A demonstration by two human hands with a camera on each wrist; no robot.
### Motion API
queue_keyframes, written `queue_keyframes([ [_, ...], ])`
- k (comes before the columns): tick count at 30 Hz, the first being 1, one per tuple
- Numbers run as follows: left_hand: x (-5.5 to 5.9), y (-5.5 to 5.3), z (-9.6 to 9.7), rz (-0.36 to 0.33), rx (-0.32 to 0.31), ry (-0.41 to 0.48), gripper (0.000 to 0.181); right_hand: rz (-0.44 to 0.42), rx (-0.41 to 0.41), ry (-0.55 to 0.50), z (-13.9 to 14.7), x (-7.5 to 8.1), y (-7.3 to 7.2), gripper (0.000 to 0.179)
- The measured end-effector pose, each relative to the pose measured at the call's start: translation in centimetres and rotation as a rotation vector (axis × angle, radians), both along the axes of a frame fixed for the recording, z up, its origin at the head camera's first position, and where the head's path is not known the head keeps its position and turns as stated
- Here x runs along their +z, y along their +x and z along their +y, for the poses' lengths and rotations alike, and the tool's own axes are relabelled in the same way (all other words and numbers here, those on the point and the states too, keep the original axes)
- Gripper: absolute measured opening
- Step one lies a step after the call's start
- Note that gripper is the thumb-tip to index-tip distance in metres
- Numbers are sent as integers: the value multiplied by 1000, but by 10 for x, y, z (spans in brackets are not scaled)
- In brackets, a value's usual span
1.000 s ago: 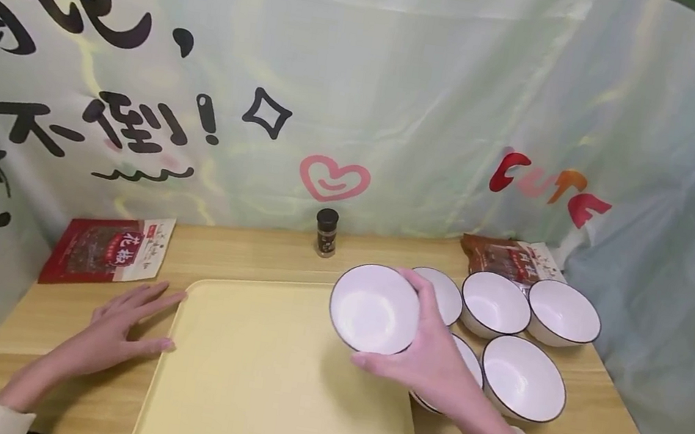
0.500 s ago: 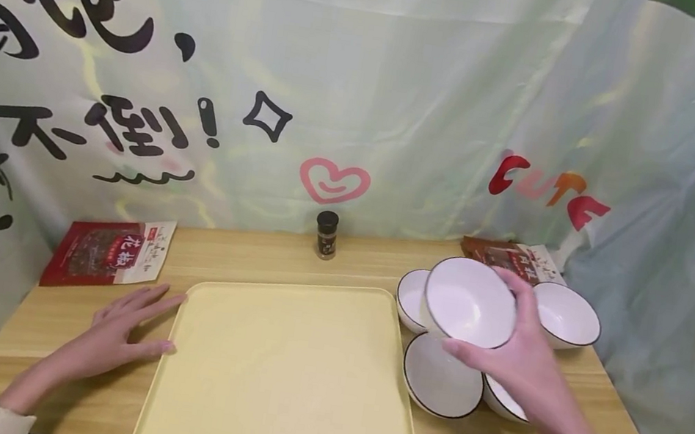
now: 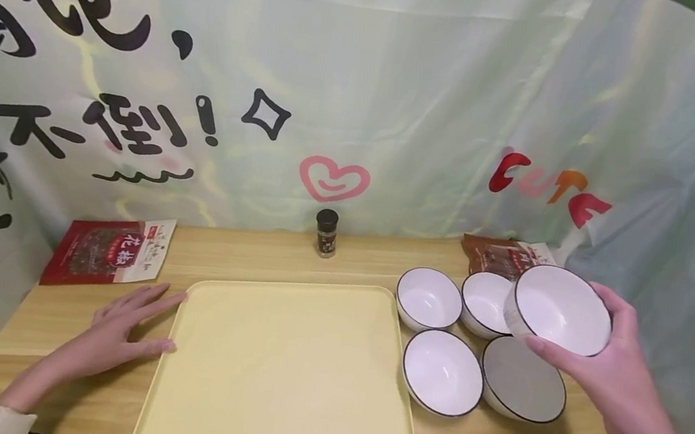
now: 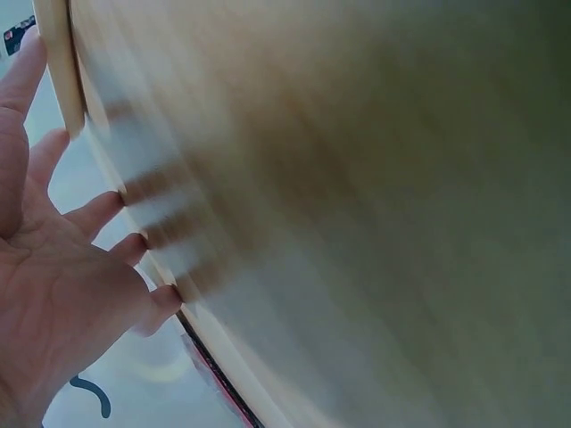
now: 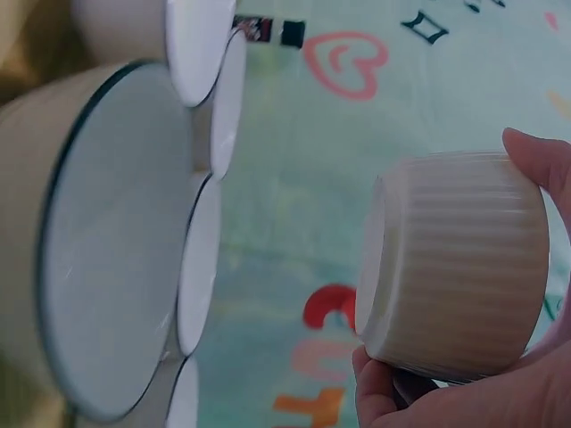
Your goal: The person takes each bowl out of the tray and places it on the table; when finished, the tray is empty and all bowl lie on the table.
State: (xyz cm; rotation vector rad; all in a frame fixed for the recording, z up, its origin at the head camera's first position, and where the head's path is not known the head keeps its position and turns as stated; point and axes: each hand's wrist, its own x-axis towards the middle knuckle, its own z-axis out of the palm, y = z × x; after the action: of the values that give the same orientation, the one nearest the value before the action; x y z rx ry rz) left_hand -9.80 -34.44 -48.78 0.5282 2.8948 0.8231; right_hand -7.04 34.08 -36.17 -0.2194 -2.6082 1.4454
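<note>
A white bowl [image 3: 561, 310] with a dark rim is gripped in my right hand [image 3: 616, 366], thumb on the near side, held above the other bowls at the right. The right wrist view shows the ribbed outside of this bowl [image 5: 464, 267]. Below it stand a front-right bowl [image 3: 525, 379], a front-left bowl [image 3: 443, 373], a back-left bowl [image 3: 429, 299] and a back-middle bowl [image 3: 485, 302]. In the head view, the held bowl covers the back-right spot; a bowl edge [image 5: 184, 397] shows there in the right wrist view. My left hand [image 3: 124, 334] touches the left edge of a yellow tray [image 3: 285, 379], fingers extended.
A red and white spice packet [image 3: 109, 250] lies at the back left. A black-capped spice jar [image 3: 326, 233] stands by the printed cloth wall [image 3: 429, 110]. Another packet [image 3: 502, 255] lies behind the bowls. The wooden table [image 3: 249, 255] meets cloth at the back and sides.
My right hand has carried the bowl rightward, from over the tray's right side, across the bowls, to above the back-right spot. My left hand stays at the tray's edge.
</note>
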Motion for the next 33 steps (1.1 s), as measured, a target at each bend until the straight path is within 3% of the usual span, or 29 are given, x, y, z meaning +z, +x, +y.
queue_keyframes([
  [3,2,-4,0,-2,-2,-6,84,-27,-38,8,12,-4,6,106],
  [10,1,1,1,-3,6,8,84,-81,-105,31,40,-17,16,110],
  [19,1,-1,2,9,0,5,84,-45,-180,69,81,-45,33,108],
  [33,-1,-2,1,20,-3,14,83,-75,-210,89,102,-77,47,109],
])
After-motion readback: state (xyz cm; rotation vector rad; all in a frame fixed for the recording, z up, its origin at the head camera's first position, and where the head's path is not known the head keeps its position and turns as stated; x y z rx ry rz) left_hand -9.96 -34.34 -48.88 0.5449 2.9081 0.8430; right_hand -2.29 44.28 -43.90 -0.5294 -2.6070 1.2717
